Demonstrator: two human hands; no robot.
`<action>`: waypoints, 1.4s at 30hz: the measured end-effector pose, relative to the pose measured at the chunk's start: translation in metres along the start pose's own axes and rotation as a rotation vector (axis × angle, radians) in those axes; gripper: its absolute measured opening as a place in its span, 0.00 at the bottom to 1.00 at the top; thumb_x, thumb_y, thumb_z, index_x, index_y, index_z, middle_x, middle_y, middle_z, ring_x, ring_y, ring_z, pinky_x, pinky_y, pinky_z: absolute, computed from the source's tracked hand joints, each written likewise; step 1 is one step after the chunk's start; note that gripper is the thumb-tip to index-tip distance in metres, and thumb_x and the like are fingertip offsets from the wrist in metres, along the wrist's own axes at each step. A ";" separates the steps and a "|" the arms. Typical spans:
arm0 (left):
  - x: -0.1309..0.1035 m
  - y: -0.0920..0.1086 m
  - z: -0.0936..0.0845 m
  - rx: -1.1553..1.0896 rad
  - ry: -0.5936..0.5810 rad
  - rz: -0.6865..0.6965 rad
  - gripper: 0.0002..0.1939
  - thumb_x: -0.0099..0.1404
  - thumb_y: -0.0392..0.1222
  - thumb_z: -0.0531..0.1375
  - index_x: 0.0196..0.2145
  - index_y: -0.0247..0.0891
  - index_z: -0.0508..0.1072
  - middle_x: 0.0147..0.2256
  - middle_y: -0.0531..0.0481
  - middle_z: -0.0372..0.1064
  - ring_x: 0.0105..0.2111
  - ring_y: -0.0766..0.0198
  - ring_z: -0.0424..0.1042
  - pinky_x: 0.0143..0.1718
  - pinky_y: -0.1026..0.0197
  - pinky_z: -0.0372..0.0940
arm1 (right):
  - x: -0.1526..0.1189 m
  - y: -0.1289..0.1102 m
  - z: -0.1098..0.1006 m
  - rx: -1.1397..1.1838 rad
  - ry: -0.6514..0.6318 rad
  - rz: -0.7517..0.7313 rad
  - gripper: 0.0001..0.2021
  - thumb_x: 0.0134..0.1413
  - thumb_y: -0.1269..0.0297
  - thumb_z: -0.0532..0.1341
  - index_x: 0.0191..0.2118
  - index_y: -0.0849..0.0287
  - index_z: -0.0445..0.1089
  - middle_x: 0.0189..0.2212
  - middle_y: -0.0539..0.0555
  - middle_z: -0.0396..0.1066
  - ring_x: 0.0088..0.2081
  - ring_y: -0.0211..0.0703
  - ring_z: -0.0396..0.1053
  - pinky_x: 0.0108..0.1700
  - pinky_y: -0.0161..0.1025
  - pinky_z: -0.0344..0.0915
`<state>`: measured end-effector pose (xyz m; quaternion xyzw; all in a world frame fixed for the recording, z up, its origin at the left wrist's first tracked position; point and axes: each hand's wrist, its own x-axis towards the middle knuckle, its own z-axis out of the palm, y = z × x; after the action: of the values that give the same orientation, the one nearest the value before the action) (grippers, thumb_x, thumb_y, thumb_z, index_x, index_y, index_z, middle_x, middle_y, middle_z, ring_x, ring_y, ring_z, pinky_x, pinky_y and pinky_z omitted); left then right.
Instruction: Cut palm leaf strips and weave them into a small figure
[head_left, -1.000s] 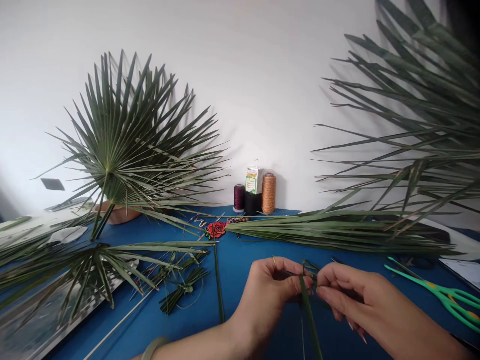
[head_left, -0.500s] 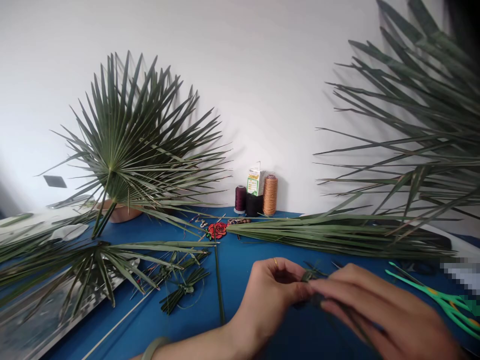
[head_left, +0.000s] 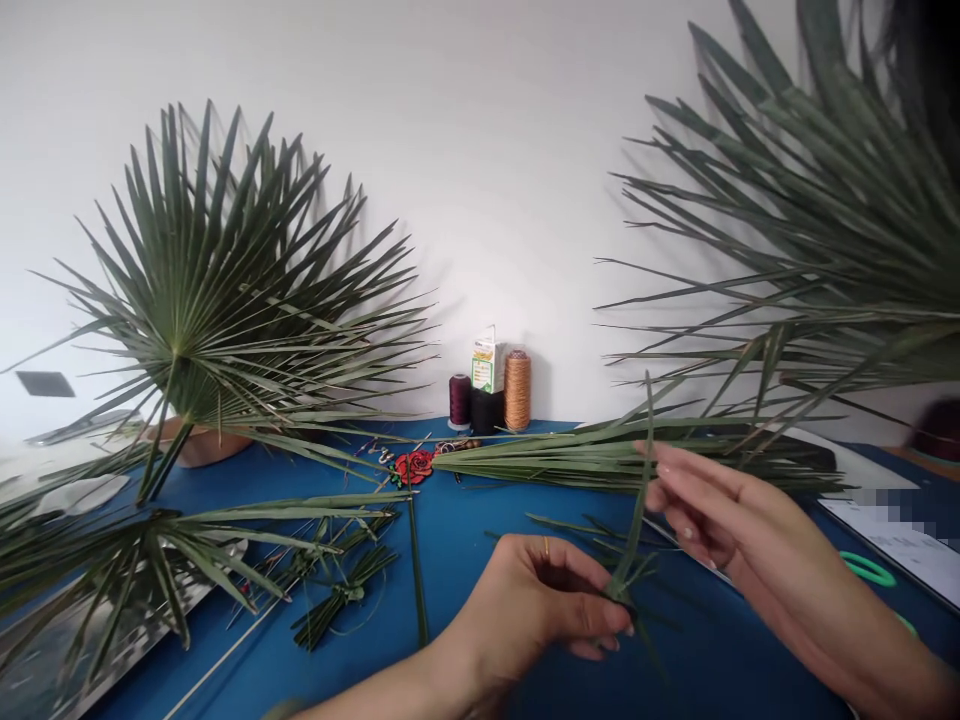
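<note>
My left hand (head_left: 536,605) is closed, its thumb and fingers pinching a small woven palm-leaf piece (head_left: 621,585) with loose ends sticking out. One long palm leaf strip (head_left: 640,490) rises upright from that piece. To the right, my right hand (head_left: 724,515) has the upper part of this strip between its fingertips, the other fingers curled loosely. Behind the woven piece, several cut leaf strips (head_left: 570,525) lie on the blue tabletop (head_left: 469,510). The underside of the piece is hidden by my left fingers.
Fan palm leaves (head_left: 202,290) lean on the wall at left, more palm leaves (head_left: 832,220) at right. A leaf bundle (head_left: 570,458) lies across the back near thread spools (head_left: 517,390) and a red rose patch (head_left: 412,467). Knotted leaf pieces (head_left: 345,595) lie left; green scissors handles (head_left: 868,570) show at right.
My right hand has moved up and away from the left, drawing a leaf strip upright. The left hand keeps its pinch on the woven piece. The view has shifted slightly right.
</note>
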<state>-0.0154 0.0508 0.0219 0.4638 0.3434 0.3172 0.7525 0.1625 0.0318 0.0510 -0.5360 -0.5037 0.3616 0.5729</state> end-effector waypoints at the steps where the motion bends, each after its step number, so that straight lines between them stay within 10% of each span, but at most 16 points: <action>1: -0.001 0.002 0.000 -0.012 -0.002 -0.006 0.18 0.33 0.42 0.72 0.23 0.32 0.73 0.21 0.51 0.71 0.20 0.70 0.68 0.24 0.67 0.61 | 0.001 0.003 -0.002 -0.056 0.070 -0.080 0.23 0.51 0.52 0.59 0.51 0.59 0.63 0.27 0.52 0.70 0.22 0.37 0.60 0.20 0.33 0.61; 4: -0.004 0.005 0.001 -0.065 -0.013 -0.014 0.16 0.37 0.40 0.71 0.24 0.32 0.72 0.22 0.51 0.72 0.20 0.71 0.68 0.23 0.68 0.62 | 0.000 0.017 -0.006 -0.419 0.145 -0.504 0.25 0.56 0.62 0.56 0.59 0.51 0.52 0.37 0.54 0.71 0.30 0.42 0.67 0.30 0.37 0.67; 7: -0.007 0.006 0.002 -0.122 -0.037 -0.010 0.15 0.38 0.39 0.71 0.23 0.32 0.72 0.21 0.50 0.72 0.21 0.70 0.69 0.23 0.69 0.63 | -0.003 0.028 -0.009 -0.866 -0.045 -1.010 0.27 0.52 0.74 0.56 0.58 0.50 0.56 0.40 0.55 0.68 0.37 0.44 0.68 0.38 0.39 0.65; 10: -0.008 0.006 0.003 -0.163 -0.056 -0.001 0.14 0.38 0.38 0.71 0.23 0.32 0.71 0.20 0.50 0.72 0.20 0.70 0.70 0.24 0.68 0.65 | -0.004 0.031 -0.011 -0.990 -0.089 -1.189 0.28 0.50 0.74 0.58 0.58 0.57 0.57 0.36 0.56 0.65 0.35 0.45 0.66 0.34 0.40 0.65; 18: -0.009 0.008 0.002 -0.182 -0.064 0.057 0.12 0.42 0.38 0.70 0.23 0.32 0.72 0.21 0.50 0.72 0.20 0.71 0.69 0.24 0.69 0.64 | -0.005 0.018 -0.010 -0.873 -0.111 -0.946 0.11 0.54 0.71 0.55 0.42 0.54 0.68 0.28 0.51 0.68 0.28 0.38 0.67 0.29 0.34 0.63; 28: -0.014 0.010 0.004 -0.111 -0.119 0.076 0.08 0.46 0.37 0.68 0.25 0.31 0.75 0.23 0.49 0.73 0.22 0.72 0.69 0.27 0.69 0.63 | -0.012 -0.012 -0.001 -0.210 -0.410 0.050 0.12 0.43 0.54 0.63 0.24 0.58 0.70 0.16 0.46 0.64 0.19 0.33 0.56 0.18 0.29 0.50; 42: -0.020 0.013 0.005 -0.209 -0.246 0.068 0.08 0.47 0.37 0.68 0.24 0.32 0.74 0.22 0.48 0.73 0.19 0.70 0.70 0.25 0.68 0.66 | -0.018 -0.024 -0.005 -0.095 -0.415 0.081 0.03 0.38 0.63 0.66 0.22 0.55 0.73 0.16 0.47 0.68 0.18 0.35 0.62 0.18 0.29 0.56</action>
<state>-0.0246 0.0374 0.0400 0.4296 0.1981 0.3175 0.8219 0.1605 0.0097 0.0714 -0.4963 -0.6053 0.4629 0.4160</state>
